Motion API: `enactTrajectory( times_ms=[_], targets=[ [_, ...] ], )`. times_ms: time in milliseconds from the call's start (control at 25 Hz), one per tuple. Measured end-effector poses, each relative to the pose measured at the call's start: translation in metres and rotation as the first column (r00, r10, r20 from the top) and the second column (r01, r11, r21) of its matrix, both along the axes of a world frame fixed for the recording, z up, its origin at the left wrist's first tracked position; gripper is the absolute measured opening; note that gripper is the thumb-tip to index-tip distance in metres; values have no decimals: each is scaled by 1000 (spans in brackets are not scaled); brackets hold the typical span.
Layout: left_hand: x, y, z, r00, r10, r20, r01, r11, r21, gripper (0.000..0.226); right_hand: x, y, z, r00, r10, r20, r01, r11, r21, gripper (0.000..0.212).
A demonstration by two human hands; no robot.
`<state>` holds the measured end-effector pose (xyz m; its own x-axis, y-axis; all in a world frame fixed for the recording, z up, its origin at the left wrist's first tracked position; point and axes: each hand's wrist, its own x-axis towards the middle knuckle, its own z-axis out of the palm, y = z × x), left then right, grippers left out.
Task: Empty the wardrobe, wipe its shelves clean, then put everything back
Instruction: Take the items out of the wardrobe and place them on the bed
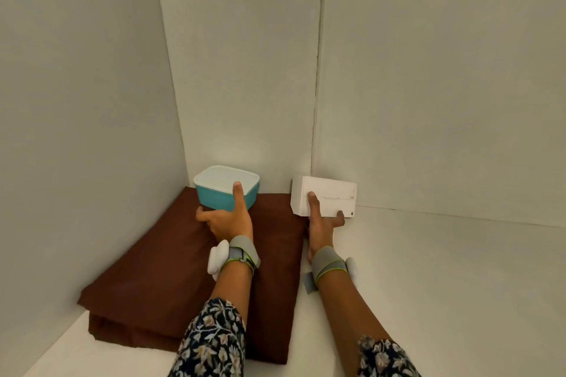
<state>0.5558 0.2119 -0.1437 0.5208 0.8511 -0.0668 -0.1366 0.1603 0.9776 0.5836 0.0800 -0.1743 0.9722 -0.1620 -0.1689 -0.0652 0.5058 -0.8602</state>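
Deep inside the wardrobe, a white shelf (428,269) was seen from above, closed in by pale walls (245,70) on the left and at the back. A folded brown cloth (159,269) was laid along the shelf's left side, reaching into the back left corner. A teal container (220,196) with a pale lid was set on the far end of that cloth, close to the corner. It was gripped by the left hand (228,222): the thumb was stretched up its front to the lid's rim, and the fingers were curled round its lower left side. A white box (333,191) was stood on the bare shelf against the back wall, just beside the cloth's right edge. It was held by the right hand (321,223), the thumb laid flat up its front face and one fingertip pressed at its lower right. The other fingers were hidden, so the grip appeared firm but could not be fully judged. Grey straps (242,254) with white pods were worn on both wrists, and dark floral sleeves (211,343) were seen on both forearms.
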Motion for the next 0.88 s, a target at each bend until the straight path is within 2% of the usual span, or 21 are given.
enactTrajectory(
  times_ms=[240, 400, 640, 720, 800, 880],
  targets=[
    [6, -2, -17, 991, -46, 123, 5, 948, 319, 81, 20, 9, 1, 995, -94, 31, 95, 995, -30, 110],
    [9, -4, -13, 979, -137, 153, 70, 923, 380, 71, 22, 12, 2, 988, -141, 63, 146, 987, -73, 114],
    [9, -5, -11, 973, -195, 123, 136, 915, 381, 80, 20, 10, 2, 966, -209, 149, 222, 972, -77, 124],
    [6, -6, -10, 972, -208, 110, 145, 898, 416, 75, 24, 8, -1, 972, -198, 126, 206, 977, -52, 115],
    [3, -7, -10, 968, -231, 99, 164, 881, 445, 68, 24, 7, -3, 983, -139, 123, 146, 988, -46, 94],
    [2, -8, -10, 962, -262, 81, 194, 860, 473, 66, 25, 6, -4, 985, -109, 134, 106, 994, 30, 78]
  ],
)
